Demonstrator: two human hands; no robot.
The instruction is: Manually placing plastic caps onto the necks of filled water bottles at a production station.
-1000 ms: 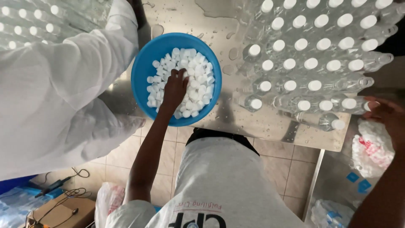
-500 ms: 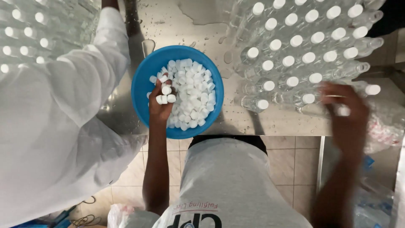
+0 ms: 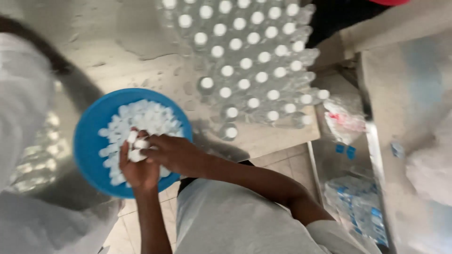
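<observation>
A blue bowl (image 3: 94,127) full of white bottle caps (image 3: 150,117) sits at the near edge of a wet metal table (image 3: 141,51). My left hand (image 3: 139,171) rests palm-up over the bowl's near side with a few white caps in it. My right hand (image 3: 172,153) reaches across from the right and picks at those caps with its fingertips. Many clear capped bottles (image 3: 245,61) stand packed together on the table to the right of the bowl.
A person in a white coat (image 3: 23,122) stands close at the left, sleeve beside the bowl. Plastic bags (image 3: 346,120) and wrapped packs with blue marks (image 3: 360,207) lie below the table's right end. Tiled floor (image 3: 287,164) shows under me.
My right hand came back from the bottles at the right to meet my left hand over the bowl. The view swung right and closer.
</observation>
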